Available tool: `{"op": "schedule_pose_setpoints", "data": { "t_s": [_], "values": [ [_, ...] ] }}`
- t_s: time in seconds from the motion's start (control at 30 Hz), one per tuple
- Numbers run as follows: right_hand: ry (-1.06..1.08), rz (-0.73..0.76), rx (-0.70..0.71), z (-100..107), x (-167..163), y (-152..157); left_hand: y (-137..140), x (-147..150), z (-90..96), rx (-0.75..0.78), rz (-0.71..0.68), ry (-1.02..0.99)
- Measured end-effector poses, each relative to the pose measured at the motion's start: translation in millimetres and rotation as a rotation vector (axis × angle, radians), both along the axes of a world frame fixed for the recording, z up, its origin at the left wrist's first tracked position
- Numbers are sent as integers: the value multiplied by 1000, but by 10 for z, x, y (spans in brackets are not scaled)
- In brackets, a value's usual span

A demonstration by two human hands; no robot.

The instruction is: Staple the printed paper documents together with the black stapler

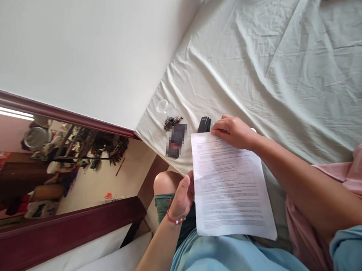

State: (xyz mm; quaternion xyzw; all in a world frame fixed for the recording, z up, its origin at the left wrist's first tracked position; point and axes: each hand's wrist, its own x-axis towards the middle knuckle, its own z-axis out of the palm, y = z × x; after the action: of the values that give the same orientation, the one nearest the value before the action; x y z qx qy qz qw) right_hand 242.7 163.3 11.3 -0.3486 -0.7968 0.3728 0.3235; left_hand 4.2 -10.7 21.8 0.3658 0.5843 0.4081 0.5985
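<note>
A printed paper (229, 191) lies tilted over my lap, its lines of text facing up. I cannot tell whether it is one sheet or several. My left hand (182, 199) grips its left edge, with the thumb in front and the fingers partly hidden behind the paper. At the top edge, my right hand (234, 132) has its fingers closed on the paper, bent downward. Just beyond that edge, left of my right fingertips, sits a black stapler (203, 124), partly covered by the paper.
On the pale bed sheet (264, 75) lie a dark pixelated object (176, 141), a small dark tangled bunch (171, 122) and a clear plastic piece (162, 105). A white wall (82, 43) rises at left, above an opening with a dark red frame (55, 230). Pink cloth (304, 225) lies at right.
</note>
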Motion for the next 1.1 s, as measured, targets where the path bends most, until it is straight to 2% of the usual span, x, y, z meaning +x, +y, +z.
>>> {"op": "schedule_pose_setpoints", "data": {
  "t_s": [0.17, 0.3, 0.37, 0.47, 0.57, 0.67, 0.73, 0.83, 0.97, 1.03, 1.1],
  "values": [
    [-42, -220, 89, 19, -8, -21, 9, 54, -3, -126, -81, 14],
    [-97, -392, 160, -3, -16, -38, 54, 71, -102, -124, 3, 87],
    [-112, -553, 121, -43, 29, 6, 81, 86, -148, -95, 73, 92],
    [-25, -750, -60, -126, 143, 126, 139, 96, -199, -31, 163, 60],
    [191, -718, -339, -186, 239, 226, 212, 95, -235, 21, 248, 26],
    [335, -533, -593, -189, 257, 237, 283, 114, -255, 54, 330, -7],
    [342, -414, -664, -178, 234, 208, 323, 142, -266, 80, 363, -22],
    [387, -331, -670, -182, 201, 168, 366, 181, -308, 109, 372, -16],
    [456, -372, -626, -212, 207, 163, 398, 176, -451, 163, 370, 33],
    [354, -424, -560, -208, 220, 169, 404, 148, -542, 201, 383, 70],
    [160, -504, -467, -184, 233, 175, 402, 111, -626, 244, 358, 118]
  ]
}}
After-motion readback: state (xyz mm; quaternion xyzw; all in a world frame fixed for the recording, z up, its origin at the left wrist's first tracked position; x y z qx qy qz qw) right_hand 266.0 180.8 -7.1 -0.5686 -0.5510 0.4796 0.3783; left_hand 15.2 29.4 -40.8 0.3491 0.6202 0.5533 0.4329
